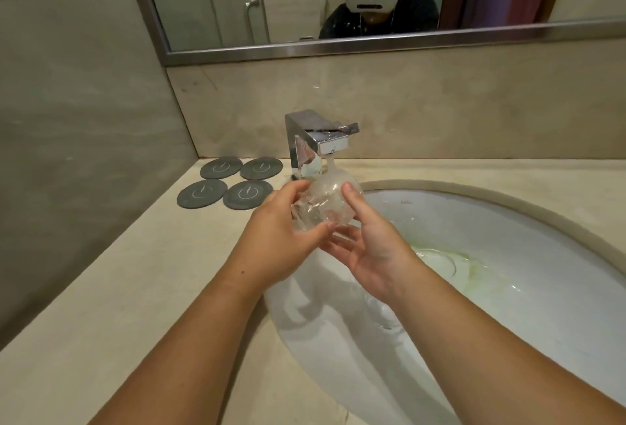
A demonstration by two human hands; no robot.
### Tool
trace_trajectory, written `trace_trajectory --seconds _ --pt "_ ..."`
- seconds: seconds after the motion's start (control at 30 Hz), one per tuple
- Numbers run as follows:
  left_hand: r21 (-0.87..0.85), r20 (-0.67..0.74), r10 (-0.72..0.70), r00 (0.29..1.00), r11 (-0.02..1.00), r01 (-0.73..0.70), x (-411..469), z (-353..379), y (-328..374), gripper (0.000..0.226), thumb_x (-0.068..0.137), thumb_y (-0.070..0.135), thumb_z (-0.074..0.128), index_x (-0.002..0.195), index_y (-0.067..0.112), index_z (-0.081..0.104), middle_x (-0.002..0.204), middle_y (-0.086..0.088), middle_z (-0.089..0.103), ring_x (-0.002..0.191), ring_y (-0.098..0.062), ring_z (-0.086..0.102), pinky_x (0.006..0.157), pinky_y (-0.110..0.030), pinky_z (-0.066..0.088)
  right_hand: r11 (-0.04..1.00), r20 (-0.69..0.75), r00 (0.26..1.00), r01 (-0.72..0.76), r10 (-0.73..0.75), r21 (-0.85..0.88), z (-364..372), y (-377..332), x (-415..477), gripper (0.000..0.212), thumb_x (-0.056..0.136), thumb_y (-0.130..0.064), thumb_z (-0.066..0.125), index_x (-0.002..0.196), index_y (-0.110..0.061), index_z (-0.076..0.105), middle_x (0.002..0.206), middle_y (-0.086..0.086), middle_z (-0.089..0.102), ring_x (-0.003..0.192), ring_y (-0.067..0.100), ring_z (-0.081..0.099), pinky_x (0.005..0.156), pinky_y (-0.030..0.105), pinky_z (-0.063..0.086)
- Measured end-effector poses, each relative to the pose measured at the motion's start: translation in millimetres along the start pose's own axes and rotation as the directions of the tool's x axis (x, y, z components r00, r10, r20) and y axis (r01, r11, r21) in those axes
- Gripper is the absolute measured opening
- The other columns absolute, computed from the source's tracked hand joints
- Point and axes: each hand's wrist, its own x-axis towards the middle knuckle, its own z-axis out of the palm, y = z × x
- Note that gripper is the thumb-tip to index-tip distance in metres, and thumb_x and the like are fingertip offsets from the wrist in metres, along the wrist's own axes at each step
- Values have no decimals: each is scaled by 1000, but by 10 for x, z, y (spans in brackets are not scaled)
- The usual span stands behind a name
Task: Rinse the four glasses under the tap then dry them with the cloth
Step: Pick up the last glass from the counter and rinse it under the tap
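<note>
I hold a glass (321, 204) under the tap (316, 140), over the left end of the sink (508, 221), with water running onto it. My left hand (276, 235) curls round its near side. My right hand (371, 255) lays its thumb against the right side, fingers stretched out beneath. Two more glasses (437, 260) lie in the basin. Four grey coasters (249, 194) sit on the table (135, 272) to the left.

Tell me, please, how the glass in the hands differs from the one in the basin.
The held glass is under the tap, gripped by the left hand, touched by the right hand; the basin glass lies untouched in the sink. Water hits the held glass; the basin glass sits amid greenish residue. Both are clear.
</note>
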Motion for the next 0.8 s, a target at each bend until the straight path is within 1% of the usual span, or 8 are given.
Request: trace_trajectory --seconds 0.13,0.23,0.3,0.4,0.5,0.63,0.73,0.8 --pt "-106 -16 -79 997 991 77 -6 -7 19 51 91 43 77 137 34 59 112 20 71 100 2 69 84 -11 50 998 11 999 -39 39 39 -4 9 23 45 100 -47 68 121 -7 72 106 18 75 97 32 73 99 46 62" --pt "-129 1 -118 993 985 117 -2 2 17 45 93 46 72 136 35 62 104 19 74 89 6 70 76 -11 48 994 3 996 -86 86 71 -23 24 56 54 99 -44 67 133 -3 66 117 22 60 100 36 67 83 43 67" --pt "-140 6 -115 993 983 115 -1 8 14 42 95 45 70 135 35 63 101 20 76 86 6 71 75 -14 48 992 14 995 -104 103 67 -36 28 68 53 99 -44 65 132 -4 69 118 22 61 99 36 67 84 43 67" --pt "-142 15 -122 992 982 123 -6 14 5 40 97 45 68 135 36 63 102 20 76 87 8 70 77 -14 49 993 40 994 -103 101 49 -29 29 60 47 99 -46 67 128 -9 71 118 24 72 100 37 72 98 47 62" --pt "-126 22 -111 994 986 112 -11 18 -6 46 97 51 67 140 37 58 122 20 73 110 3 68 94 -19 51 998 33 998 -51 50 30 -18 26 46 45 98 -46 71 125 -9 75 132 27 71 103 37 72 100 50 61" --pt "-77 23 -7 1000 997 9 -24 25 12 74 90 46 78 155 33 45 146 17 58 132 1 54 102 -10 40 999 12 1000 16 -15 -36 -10 19 21 35 99 -42 71 113 -12 79 106 16 78 87 31 74 93 47 64" --pt "-26 19 30 999 999 -30 -21 34 0 86 85 39 85 158 34 41 150 14 52 133 5 47 98 4 29 998 26 999 33 -32 -54 7 24 -4 34 100 -42 71 111 -11 79 97 12 72 79 26 69 81 40 66" --pt "-27 -5 23 1000 999 -23 -16 23 -5 83 85 38 85 156 36 43 147 15 56 131 4 51 97 1 32 998 35 999 41 -39 -53 24 27 -19 36 100 -44 70 111 -12 79 95 12 74 77 28 73 85 43 66"
